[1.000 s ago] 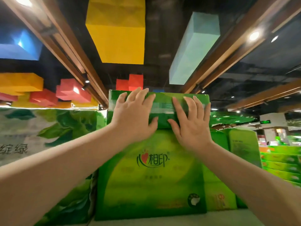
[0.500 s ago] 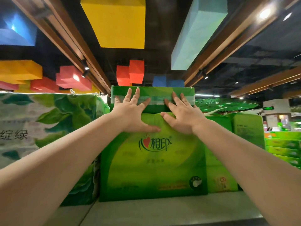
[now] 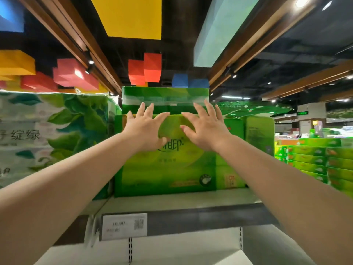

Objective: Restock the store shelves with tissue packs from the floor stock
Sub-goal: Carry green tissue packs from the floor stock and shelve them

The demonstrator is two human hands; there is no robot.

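A flat green tissue pack (image 3: 165,98) lies on top of a large upright green tissue pack (image 3: 164,165) on the top shelf (image 3: 181,199). My left hand (image 3: 145,129) and my right hand (image 3: 205,127) are both raised in front of the two packs, fingers spread and straight. Their fingertips reach the lower edge of the top pack; I cannot tell whether they still touch it. Neither hand grips anything.
Big leaf-printed tissue packs (image 3: 47,134) fill the shelf to the left. More green packs (image 3: 257,134) stand to the right of the large one. A price tag (image 3: 124,225) hangs on the shelf rail. Stacked green boxes (image 3: 321,159) sit far right.
My hands have slid lower and drawn back from the top pack, fingers now spread. The view has tilted down, revealing the shelf rail and price tag.
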